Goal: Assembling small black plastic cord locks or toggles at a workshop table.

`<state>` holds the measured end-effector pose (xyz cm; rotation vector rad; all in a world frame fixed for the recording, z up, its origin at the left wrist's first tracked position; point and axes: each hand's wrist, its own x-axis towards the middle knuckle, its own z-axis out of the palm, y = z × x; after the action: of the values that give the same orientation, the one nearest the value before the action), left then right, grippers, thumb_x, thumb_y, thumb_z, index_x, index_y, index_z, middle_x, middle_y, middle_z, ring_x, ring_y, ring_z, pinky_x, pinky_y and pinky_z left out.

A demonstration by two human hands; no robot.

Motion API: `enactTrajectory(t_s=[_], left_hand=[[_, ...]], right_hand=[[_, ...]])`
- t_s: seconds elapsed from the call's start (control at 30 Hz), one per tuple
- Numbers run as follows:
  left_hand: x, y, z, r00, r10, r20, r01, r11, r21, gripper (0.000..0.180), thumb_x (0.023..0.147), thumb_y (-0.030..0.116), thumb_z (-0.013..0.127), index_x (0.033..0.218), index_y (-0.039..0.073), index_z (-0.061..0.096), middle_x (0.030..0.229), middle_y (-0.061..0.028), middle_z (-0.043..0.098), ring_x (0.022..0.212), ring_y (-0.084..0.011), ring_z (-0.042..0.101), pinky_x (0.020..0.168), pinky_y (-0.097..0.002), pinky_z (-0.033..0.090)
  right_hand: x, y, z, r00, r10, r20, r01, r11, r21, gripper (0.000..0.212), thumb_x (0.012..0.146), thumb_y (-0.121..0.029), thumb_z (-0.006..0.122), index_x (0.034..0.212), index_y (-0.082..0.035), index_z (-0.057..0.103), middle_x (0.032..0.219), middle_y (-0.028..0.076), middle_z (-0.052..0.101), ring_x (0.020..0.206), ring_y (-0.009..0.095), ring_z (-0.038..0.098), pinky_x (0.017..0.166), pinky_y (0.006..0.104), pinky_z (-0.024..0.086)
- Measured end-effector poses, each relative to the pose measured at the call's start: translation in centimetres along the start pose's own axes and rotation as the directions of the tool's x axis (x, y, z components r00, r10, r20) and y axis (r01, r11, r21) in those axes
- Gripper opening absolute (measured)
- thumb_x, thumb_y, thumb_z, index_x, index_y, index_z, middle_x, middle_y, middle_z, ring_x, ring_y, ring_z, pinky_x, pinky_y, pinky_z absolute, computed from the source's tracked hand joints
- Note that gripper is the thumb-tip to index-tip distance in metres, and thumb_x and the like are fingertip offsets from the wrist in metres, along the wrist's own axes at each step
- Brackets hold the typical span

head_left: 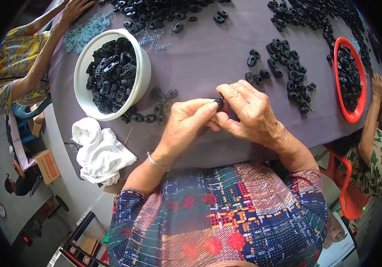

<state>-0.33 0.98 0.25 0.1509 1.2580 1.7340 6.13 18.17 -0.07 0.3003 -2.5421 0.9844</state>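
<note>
A small black plastic cord lock [219, 103] is pinched between my two hands above the near part of the table. My left hand [187, 119] grips it between thumb and fingers, a silver bangle on that wrist. From the other side, my right hand [252, 107] holds it with closed fingers, which partly cover it. Several loose cord locks [150, 118] lie left of my hands, beside a white bucket [144, 82] heaped with more. To the right, another scattered group of black cord locks [294, 80] spreads across the grey-purple tablecloth [191, 62].
A white cloth [104, 153] and a thin stick [128, 135] lie at the near left. Metal springs [88, 33] are piled at the far left. A red basin [354, 116] of black pieces stands right. Other people's arms [39, 73] rest at both sides; a red chair [349, 191] stands right.
</note>
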Motion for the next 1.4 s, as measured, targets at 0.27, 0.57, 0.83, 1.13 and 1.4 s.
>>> enactTrajectory(t_s=[0.27, 0.57, 0.83, 1.13, 1.4], left_hand=[[-0.2, 0.27, 0.31, 0.998, 0.021, -0.057, -0.017, 0.997, 0.071, 0.021, 0.094, 0.013, 0.055, 0.093, -0.004, 0.067, 0.076, -0.0036, 0.066, 0.068, -0.0081, 0.06, 0.062, -0.0213, 0.048], [-0.18, 0.1, 0.28, 0.999, 0.007, -0.035, -0.004, 0.998, 0.065, 0.018, 0.092, 0.01, 0.057, 0.092, -0.005, 0.067, 0.074, -0.0033, 0.065, 0.066, -0.0076, 0.059, 0.061, -0.0209, 0.048], [-0.1, -0.37, 0.05, 0.998, 0.045, -0.039, -0.038, 0.985, 0.167, 0.015, 0.091, 0.008, 0.059, 0.092, -0.004, 0.068, 0.074, -0.003, 0.065, 0.065, -0.0071, 0.06, 0.059, -0.0202, 0.048], [-0.07, 0.09, 0.36, 0.998, 0.03, -0.053, -0.018, 0.975, 0.221, 0.016, 0.091, 0.008, 0.059, 0.092, -0.004, 0.068, 0.074, -0.0036, 0.066, 0.066, -0.007, 0.06, 0.059, -0.0203, 0.048], [-0.43, 0.08, 0.18, 0.999, -0.011, -0.05, 0.018, 0.991, 0.134, 0.025, 0.096, 0.013, 0.051, 0.093, -0.007, 0.065, 0.076, -0.006, 0.065, 0.067, -0.0093, 0.061, 0.061, -0.0227, 0.049]], right_hand=[[-0.24, 0.0, 0.04, 0.997, 0.062, 0.038, -0.061, 0.998, -0.024, 0.034, 0.067, -0.02, 0.069, 0.088, 0.001, 0.053, 0.071, 0.012, 0.051, 0.066, 0.028, 0.053, 0.058, 0.0375, 0.048], [-0.27, -0.15, -0.07, 0.998, 0.052, 0.018, -0.051, 0.997, -0.062, 0.031, 0.067, -0.024, 0.068, 0.08, -0.001, 0.053, 0.066, 0.01, 0.049, 0.06, 0.027, 0.051, 0.054, 0.0372, 0.046], [-0.39, 0.25, 0.3, 1.0, -0.02, 0.017, 0.021, 0.995, -0.099, 0.028, 0.065, -0.024, 0.067, 0.07, -0.004, 0.049, 0.062, 0.009, 0.044, 0.057, 0.026, 0.049, 0.051, 0.0361, 0.045], [-0.6, 0.49, 0.61, 1.0, -0.028, 0.011, 0.028, 0.999, -0.027, 0.025, 0.065, -0.02, 0.067, 0.069, -0.004, 0.049, 0.061, 0.009, 0.047, 0.055, 0.026, 0.051, 0.05, 0.0359, 0.046], [-0.48, 0.55, 0.26, 0.999, -0.025, 0.032, 0.023, 0.997, 0.067, 0.024, 0.065, -0.015, 0.069, 0.076, -0.001, 0.053, 0.062, 0.009, 0.049, 0.054, 0.026, 0.052, 0.05, 0.0352, 0.046]])
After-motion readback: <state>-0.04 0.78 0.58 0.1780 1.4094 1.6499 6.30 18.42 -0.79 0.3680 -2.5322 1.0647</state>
